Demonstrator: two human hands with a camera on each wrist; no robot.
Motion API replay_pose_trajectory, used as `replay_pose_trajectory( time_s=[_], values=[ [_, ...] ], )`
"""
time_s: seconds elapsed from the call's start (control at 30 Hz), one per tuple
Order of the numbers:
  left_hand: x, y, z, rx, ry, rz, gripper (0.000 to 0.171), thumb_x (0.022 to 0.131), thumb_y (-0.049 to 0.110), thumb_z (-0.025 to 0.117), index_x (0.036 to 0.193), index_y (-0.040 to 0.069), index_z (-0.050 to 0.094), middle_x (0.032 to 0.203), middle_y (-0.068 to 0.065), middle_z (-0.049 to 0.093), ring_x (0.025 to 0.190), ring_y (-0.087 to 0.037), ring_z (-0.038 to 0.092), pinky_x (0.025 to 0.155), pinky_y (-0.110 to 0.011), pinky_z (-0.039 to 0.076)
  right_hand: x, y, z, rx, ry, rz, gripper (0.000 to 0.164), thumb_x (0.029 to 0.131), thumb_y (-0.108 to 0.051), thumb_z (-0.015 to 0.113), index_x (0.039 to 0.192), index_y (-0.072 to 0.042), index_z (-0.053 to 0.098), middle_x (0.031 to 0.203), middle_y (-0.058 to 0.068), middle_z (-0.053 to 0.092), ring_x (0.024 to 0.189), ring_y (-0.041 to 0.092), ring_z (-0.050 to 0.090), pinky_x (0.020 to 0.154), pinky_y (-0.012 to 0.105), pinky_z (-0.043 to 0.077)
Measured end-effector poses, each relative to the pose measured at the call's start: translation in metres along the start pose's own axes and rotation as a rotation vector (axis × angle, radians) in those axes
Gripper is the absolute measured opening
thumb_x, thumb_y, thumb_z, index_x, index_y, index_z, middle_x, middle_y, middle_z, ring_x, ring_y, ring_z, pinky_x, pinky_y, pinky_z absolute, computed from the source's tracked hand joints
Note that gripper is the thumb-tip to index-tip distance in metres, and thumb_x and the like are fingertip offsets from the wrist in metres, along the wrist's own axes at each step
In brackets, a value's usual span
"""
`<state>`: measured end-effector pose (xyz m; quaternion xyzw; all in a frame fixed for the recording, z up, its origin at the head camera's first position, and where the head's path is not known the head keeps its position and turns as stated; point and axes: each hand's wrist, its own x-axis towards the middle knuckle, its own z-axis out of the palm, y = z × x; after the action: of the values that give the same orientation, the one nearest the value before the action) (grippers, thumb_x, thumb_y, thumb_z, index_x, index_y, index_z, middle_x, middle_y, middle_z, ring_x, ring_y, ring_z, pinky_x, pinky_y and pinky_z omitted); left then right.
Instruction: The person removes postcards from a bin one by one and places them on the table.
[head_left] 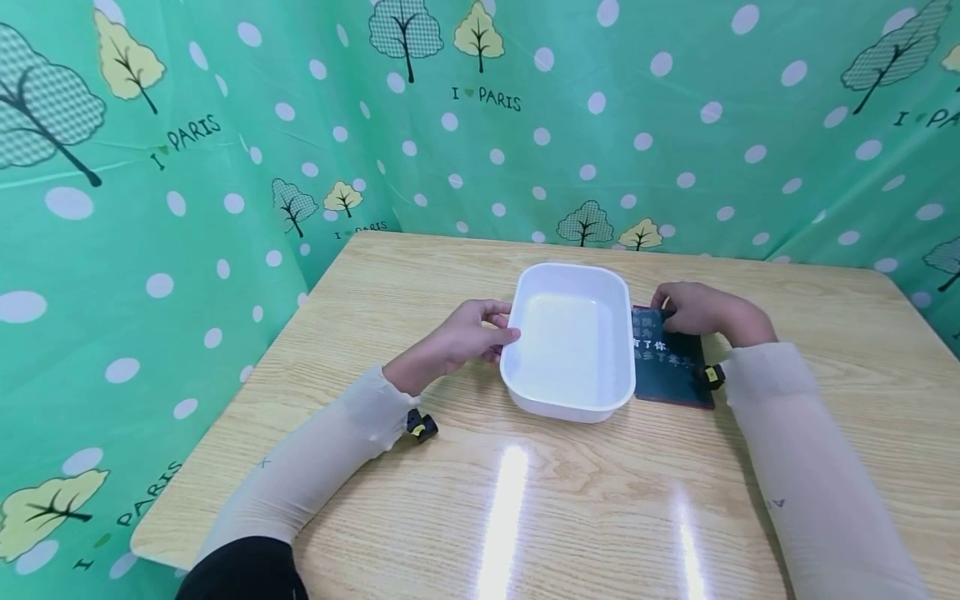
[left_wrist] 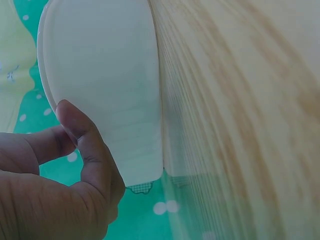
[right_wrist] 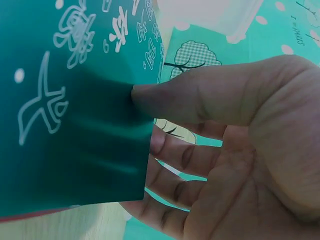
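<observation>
A white, rounded rectangular plastic tub (head_left: 567, 342) sits on the wooden table. My left hand (head_left: 474, 335) pinches its left rim between thumb and fingers, as the left wrist view shows of the tub's side (left_wrist: 107, 85). Close by the tub's right side is a dark green notebook (head_left: 663, 371) with white Chinese lettering and a reddish lower edge. My right hand (head_left: 693, 308) grips the notebook near its far right corner. Seen from the right wrist, the thumb presses on the cover (right_wrist: 90, 130) and the other fingers go behind it.
The light wood table (head_left: 420, 508) carries bright light reflections near its front. Behind it and along the left hangs a green curtain (head_left: 510, 167) with white dots and printed trees. Small black cameras (head_left: 422, 426) are strapped at both wrists.
</observation>
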<state>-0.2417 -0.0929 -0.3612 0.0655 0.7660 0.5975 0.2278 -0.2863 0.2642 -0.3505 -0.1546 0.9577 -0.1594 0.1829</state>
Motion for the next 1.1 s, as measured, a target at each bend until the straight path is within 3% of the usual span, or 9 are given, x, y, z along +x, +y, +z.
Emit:
replay_pose_trajectory(
  time_s=[0.8,1.1],
  values=[
    [-0.0004,0.0007,-0.0004,-0.001,-0.001,-0.001,0.046,0.094,0.008,0.065,0.136,0.005,0.047,0.112,-0.012,0.049,0.065,-0.017,0.057,0.058,-0.030,0.052,0.0053,-0.0032,0.0037,-0.038,0.016,0.064,0.031,0.088,-0.004,0.065,0.115,0.007,0.056,0.105,0.022,0.060,0.090,0.033,0.054,0.083,0.051,0.050],
    [-0.0015,0.0015,0.0001,0.000,0.008,-0.010,0.044,0.094,0.009,0.065,0.135,0.006,0.048,0.111,-0.011,0.050,0.067,-0.018,0.057,0.058,-0.029,0.051,0.0055,-0.0043,0.0040,-0.016,0.005,0.079,0.027,0.088,-0.002,0.062,0.114,0.006,0.059,0.103,0.020,0.061,0.088,0.032,0.054,0.079,0.048,0.051]
  ],
)
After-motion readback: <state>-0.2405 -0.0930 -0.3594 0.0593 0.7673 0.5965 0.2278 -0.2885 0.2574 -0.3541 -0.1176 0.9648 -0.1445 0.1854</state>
